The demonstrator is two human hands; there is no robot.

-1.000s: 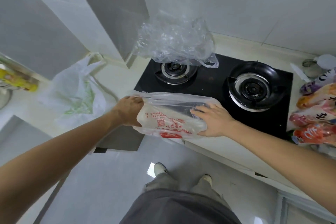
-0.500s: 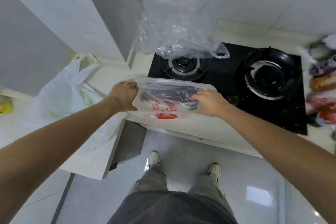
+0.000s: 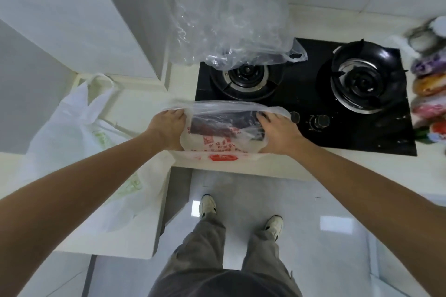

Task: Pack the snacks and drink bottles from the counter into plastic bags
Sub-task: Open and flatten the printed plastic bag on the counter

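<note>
A thin plastic bag with red print [image 3: 222,144] is held over the counter's front edge, just left of the stove knobs. My left hand [image 3: 166,125] grips the bag's left rim and my right hand [image 3: 277,132] grips its right side, so the mouth is spread between them. Something dark shows through the bag's upper half; I cannot tell what it is. Several colourful snack packets [image 3: 429,94] lie blurred at the right edge of the counter.
A crumpled clear bag [image 3: 231,31] lies over the back of the left burner [image 3: 246,77] on the black gas hob [image 3: 309,128]. A white plastic bag [image 3: 79,132] lies on the side counter at the left. My feet stand on the tiled floor below.
The view has tilted and shifted left, so the snacks slid to the right edge. Both hands keep hold of the printed bag, which now sits closer to the hob with its mouth wider.
</note>
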